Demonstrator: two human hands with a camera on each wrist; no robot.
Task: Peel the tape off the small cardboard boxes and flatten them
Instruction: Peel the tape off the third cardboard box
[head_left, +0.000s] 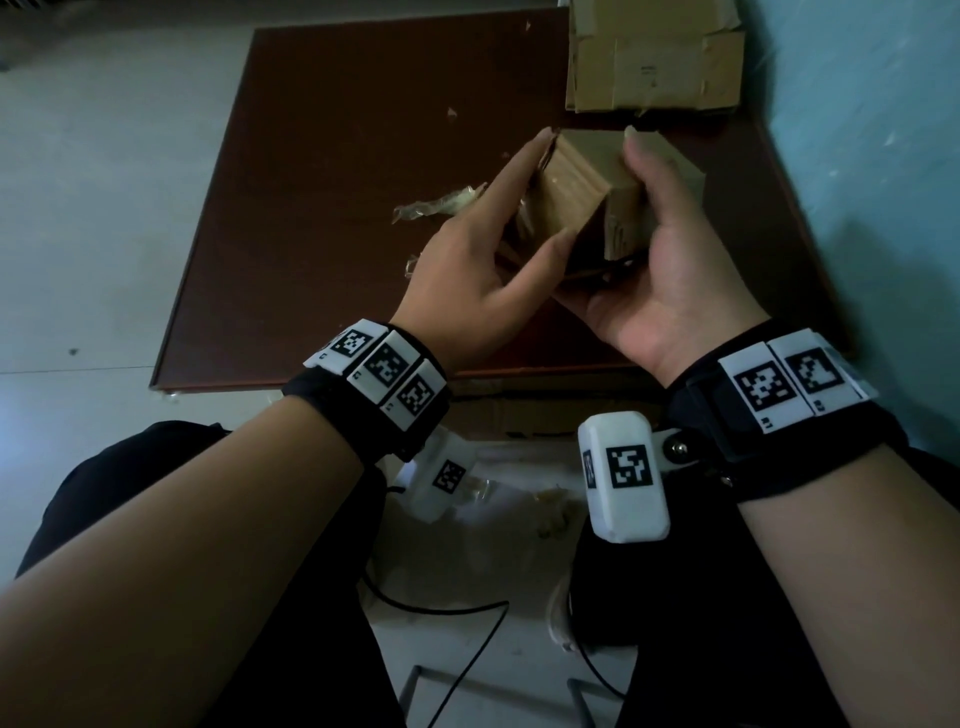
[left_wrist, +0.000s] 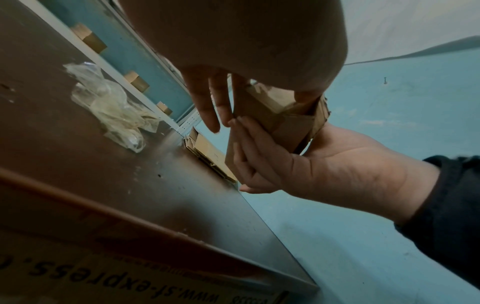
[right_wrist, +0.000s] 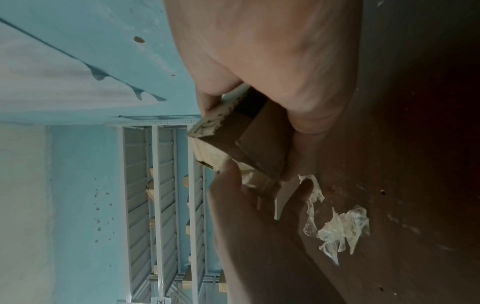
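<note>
On the left of the brown table (head_left: 322, 208), a crumpled wad of clear peeled tape (head_left: 441, 203) lies on the tabletop, just beyond the left hand; the left wrist view shows the same tape (left_wrist: 114, 111) as a loose translucent heap resting on the surface.

The left hand (head_left: 483, 260) reaches forward from a bare forearm with a black wrist strap carrying white marker tiles. Its palm faces right, against the left side of the small cardboard box (head_left: 582, 197). The fingers are straight and close together, laid flat along the box's left face, and the thumb stretches out across the near face toward the lower corner. No finger curls round the cardboard; the hand presses rather than grips.

The box is held up between both hands above the table's right half, clear of the tabletop and tilted so one corner points toward the camera. Its near end looks open, with loose flap edges showing by the left palm.

The right hand (head_left: 670, 270) cups the box from the right and below, palm turned up and leftward. Its thumb runs up over the top face, and in the left wrist view its fingers (left_wrist: 249, 144) lie pressed together and wrap the underside, so the box sits clasped between thumb and fingers.

Far right, at the table's back corner against the blue wall (head_left: 872, 156), lies a stack of flattened cardboard (head_left: 654, 62).
</note>
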